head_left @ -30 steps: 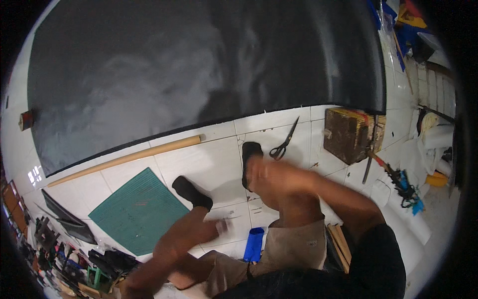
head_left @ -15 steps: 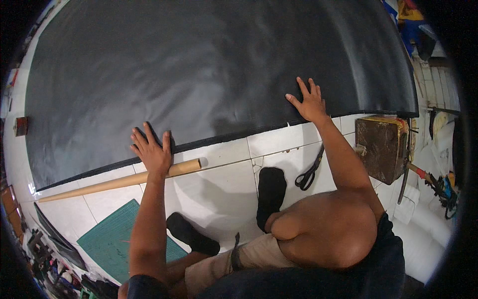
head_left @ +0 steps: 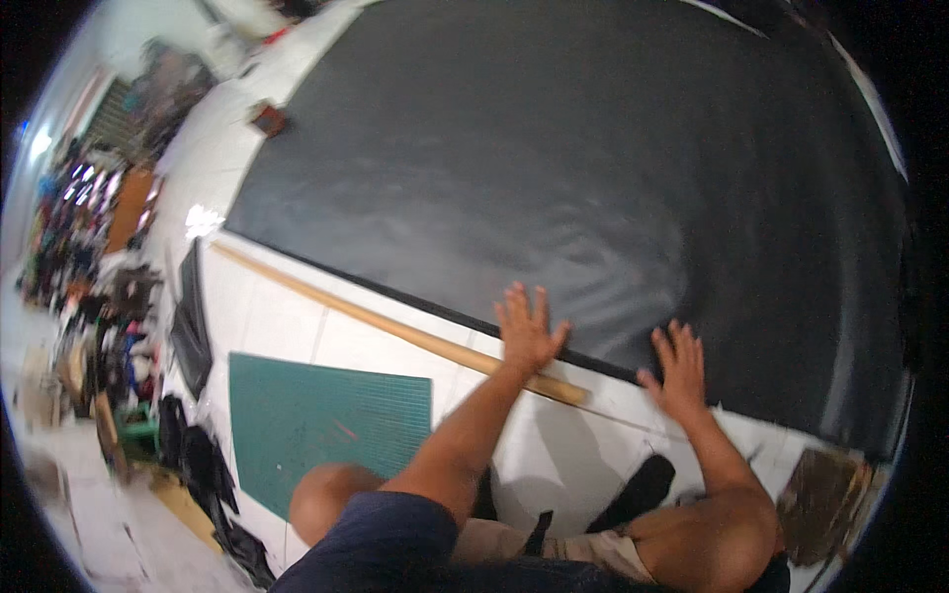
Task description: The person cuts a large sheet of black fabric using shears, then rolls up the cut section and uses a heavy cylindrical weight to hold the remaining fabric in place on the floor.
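A large black sheet (head_left: 554,168), smooth like leatherette, is spread over the white tiled floor. My left hand (head_left: 531,334) lies at its near edge, fingers spread on the material and the wrist above a long cardboard tube (head_left: 395,333). Close by on the right, my right hand (head_left: 678,376) rests open on the same edge, fingertips pointing away from me. Neither hand grips anything. The tube lies on the floor alongside the sheet's edge.
A green cutting mat (head_left: 331,415) lies left of my legs. Near the sheet's far left edge sits a small brown block (head_left: 267,120). Black scraps (head_left: 193,326) and assorted clutter line the left side. A worn brown box (head_left: 822,489) stands at the lower right.
My view has swung to the left, bringing more of the cluttered left side in. The right hand is now closer to the left one. The scissors no longer show.
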Motion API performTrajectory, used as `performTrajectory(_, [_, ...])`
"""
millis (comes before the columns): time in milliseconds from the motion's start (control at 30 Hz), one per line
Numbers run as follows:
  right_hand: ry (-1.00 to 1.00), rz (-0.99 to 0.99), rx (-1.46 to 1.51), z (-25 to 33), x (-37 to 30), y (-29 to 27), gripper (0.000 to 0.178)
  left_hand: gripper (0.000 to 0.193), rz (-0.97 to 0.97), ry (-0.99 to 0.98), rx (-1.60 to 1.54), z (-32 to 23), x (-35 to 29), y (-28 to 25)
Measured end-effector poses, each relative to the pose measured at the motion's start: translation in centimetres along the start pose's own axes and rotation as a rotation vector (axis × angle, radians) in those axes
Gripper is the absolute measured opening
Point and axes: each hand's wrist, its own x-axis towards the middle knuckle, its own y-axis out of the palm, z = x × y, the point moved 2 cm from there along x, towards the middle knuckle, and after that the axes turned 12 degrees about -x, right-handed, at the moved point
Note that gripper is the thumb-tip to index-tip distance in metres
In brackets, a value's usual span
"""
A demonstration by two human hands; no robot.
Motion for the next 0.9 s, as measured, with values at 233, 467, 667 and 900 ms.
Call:
performTrajectory(233, [-0.282,0.119,0.027,4.7,-1.0,4.1,0.071,0.080,-0.028,-0.070,-0.175,3.6,-1.6,-2.0])
performTrajectory(467, [-0.210,-0.117,0.080,2.6,-4.2,4.8,0.051,0.084,-0.825,-0.861,0.049,16.2,-7.1,-9.0])
performTrajectory(667, [-0.188,-0.138,0.194,4.7,-1.1,0.7,0.045,0.071,-0.722,-1.013,-0.731,21.5,-8.1,-7.6])
performTrajectory(900, [-0.356,-0.199,0.075,11.5,0.9,-4.7,0.066,0.048,-0.971,-0.465,-0.995,5.6,-4.0,-3.7])
